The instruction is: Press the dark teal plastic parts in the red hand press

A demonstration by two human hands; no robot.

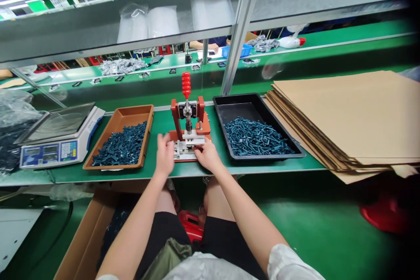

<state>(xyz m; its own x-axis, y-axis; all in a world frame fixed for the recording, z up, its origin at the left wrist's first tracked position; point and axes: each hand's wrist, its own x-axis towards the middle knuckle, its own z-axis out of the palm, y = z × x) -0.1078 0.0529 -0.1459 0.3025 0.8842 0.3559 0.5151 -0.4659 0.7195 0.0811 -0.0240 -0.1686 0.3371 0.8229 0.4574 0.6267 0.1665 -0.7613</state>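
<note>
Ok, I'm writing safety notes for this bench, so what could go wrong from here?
The left hand and right hand are both at the press, whose red handle stands up; if it were pulled, fingers might get pinched. A corner of the cardboard stack juts past the table's front edge, so a knock could shift the sheets.

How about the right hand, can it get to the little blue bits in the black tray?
Probably yes. The right hand is at the red-handled press, and the black tray sits to its right. It's open on top, so nothing seems to block the blue bits.
</note>
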